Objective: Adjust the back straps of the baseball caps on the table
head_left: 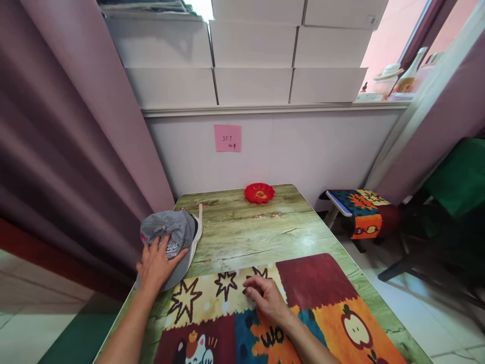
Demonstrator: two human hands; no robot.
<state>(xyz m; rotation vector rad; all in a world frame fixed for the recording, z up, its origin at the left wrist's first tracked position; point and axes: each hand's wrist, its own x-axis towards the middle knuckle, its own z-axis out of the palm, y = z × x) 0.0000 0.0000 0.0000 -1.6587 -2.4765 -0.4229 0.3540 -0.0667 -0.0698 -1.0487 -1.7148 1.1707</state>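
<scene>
Resting palm down on a gray baseball cap (185, 225) with the left hand (156, 264), with fingers spread across the crown. Not clenched there; released or lightly pressing, and impossible to tell about any pinch of the cloth. Lying, as regards the cap, directly beneath that hand, with the crown reaching beyond the fingertips and the brim curving past the thumb on the right. Showing white lettering between index finger and thumb, a red patch just left of the other fingertips, and a pale edge along the outside of the brim. Set at the left edge of a wood-patterned table (235, 237), with the near part of the brim close to the corner of a printed placemat (306, 278); too close to tell touching from apart. Poised over the placemat's starburst band with the right hand (267, 301), well to the right of the cap and a little nearer the body, loosely curled and released. Visible beyond both hands: a red scalloped dish (248, 194) at the table's far end and a pink note (228, 137) on the wall. Seen farther right, past the table's edge: a similarly printed cover (366, 212) on a low stool (331, 217).
</scene>
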